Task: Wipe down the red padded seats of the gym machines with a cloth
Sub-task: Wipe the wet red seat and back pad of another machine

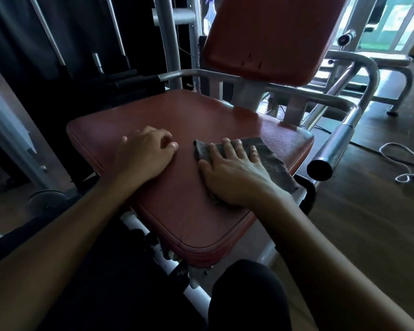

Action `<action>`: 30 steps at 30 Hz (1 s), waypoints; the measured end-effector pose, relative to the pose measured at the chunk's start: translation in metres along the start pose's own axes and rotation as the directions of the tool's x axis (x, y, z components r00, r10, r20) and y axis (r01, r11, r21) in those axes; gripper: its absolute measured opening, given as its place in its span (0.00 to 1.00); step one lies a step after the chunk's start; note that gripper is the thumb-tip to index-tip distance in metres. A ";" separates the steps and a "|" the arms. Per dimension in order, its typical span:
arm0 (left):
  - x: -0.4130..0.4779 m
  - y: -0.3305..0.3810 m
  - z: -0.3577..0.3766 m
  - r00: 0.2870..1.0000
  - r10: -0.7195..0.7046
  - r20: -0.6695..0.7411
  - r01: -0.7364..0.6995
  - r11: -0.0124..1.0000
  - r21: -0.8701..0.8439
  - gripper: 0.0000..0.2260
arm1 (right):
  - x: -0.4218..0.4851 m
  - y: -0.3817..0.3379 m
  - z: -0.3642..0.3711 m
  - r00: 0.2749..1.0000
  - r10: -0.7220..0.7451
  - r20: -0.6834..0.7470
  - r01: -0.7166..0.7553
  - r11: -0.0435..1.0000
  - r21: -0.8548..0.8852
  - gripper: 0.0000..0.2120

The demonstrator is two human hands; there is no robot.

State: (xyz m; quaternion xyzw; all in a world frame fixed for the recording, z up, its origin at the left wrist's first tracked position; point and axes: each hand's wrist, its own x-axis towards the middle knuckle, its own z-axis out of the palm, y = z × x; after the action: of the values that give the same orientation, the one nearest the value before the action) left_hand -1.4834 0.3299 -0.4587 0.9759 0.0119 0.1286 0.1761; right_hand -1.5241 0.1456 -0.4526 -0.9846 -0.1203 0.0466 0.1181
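Note:
A red padded seat (189, 120) fills the middle of the head view, with its red backrest (268, 37) rising behind it. A dark grey cloth (271, 156) lies flat on the seat's right part. My right hand (234, 174) presses down on the cloth with fingers spread. Resting on the seat's left part, my left hand (146, 152) has its fingers curled and holds nothing. Part of the cloth is hidden under my right palm.
A chrome handle bar (337, 144) juts out at the seat's right. Grey frame tubes (201, 74) run behind the seat. A white rope (406, 163) lies on the wooden floor at the right. Dark machine parts stand at the left. My knee (246, 295) is below the seat.

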 end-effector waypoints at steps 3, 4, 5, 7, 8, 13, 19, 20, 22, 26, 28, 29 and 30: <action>-0.002 -0.005 -0.001 0.999 -0.029 0.030 0.027 0.997 0.073 0.19 | 0.028 -0.006 -0.001 0.995 -0.077 0.059 0.079 0.997 -0.019 0.31; -0.001 -0.004 0.001 0.999 -0.018 0.027 0.015 0.995 0.098 0.19 | 0.038 -0.008 -0.001 0.993 -0.091 0.069 0.093 0.996 -0.019 0.31; 0.001 -0.004 0.003 1.000 -0.012 0.025 0.009 0.993 0.114 0.20 | 0.047 -0.011 0.000 0.992 -0.104 0.076 0.106 0.994 -0.021 0.31; 0.011 -0.008 -0.001 0.999 -0.049 0.017 0.046 0.990 0.130 0.20 | 0.064 -0.018 0.004 0.986 -0.138 0.090 0.140 0.990 -0.017 0.31; 0.017 -0.013 -0.005 0.996 -0.092 0.006 0.090 0.987 0.136 0.20 | 0.071 -0.021 0.006 0.983 -0.155 0.095 0.157 0.987 -0.013 0.31; 0.044 -0.037 -0.018 0.965 -0.261 -0.013 0.261 0.960 0.100 0.17 | 0.113 -0.030 -0.005 0.959 -0.211 0.189 0.200 0.977 0.077 0.31; 0.024 -0.034 -0.005 0.956 -0.292 -0.017 0.292 0.950 0.109 0.20 | 0.117 -0.012 -0.017 0.956 -0.213 0.202 0.216 0.976 0.007 0.32; 0.020 -0.030 -0.005 0.949 -0.316 -0.004 0.314 0.942 0.118 0.20 | 0.113 -0.008 -0.019 0.959 -0.213 0.185 0.221 0.975 -0.022 0.33; 0.007 -0.020 -0.006 0.939 -0.342 0.021 0.336 0.931 0.143 0.21 | 0.109 -0.004 -0.021 0.953 -0.231 0.195 0.242 0.970 -0.038 0.34; -0.025 0.007 -0.008 0.912 -0.395 0.108 0.379 0.915 0.140 0.23 | 0.112 0.003 -0.023 0.923 -0.317 0.217 0.343 0.935 -0.093 0.35; -0.036 0.019 -0.011 0.892 -0.426 0.151 0.406 0.902 0.143 0.24 | 0.115 0.011 -0.026 0.886 -0.387 0.257 0.423 0.900 -0.102 0.35; -0.040 0.023 -0.012 0.881 -0.442 0.170 0.422 0.895 0.142 0.24 | 0.117 0.016 -0.028 0.859 -0.428 0.281 0.471 0.876 -0.106 0.36; -0.043 0.027 -0.013 0.871 -0.455 0.184 0.435 0.889 0.140 0.24 | 0.120 0.022 -0.031 0.828 -0.470 0.305 0.520 0.847 -0.108 0.36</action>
State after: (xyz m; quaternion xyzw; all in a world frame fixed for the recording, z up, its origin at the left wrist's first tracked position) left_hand -1.5292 0.3059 -0.4479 0.9620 0.2236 -0.0208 0.1551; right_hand -1.3995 0.1481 -0.4358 -0.9104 -0.3907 0.1351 0.0163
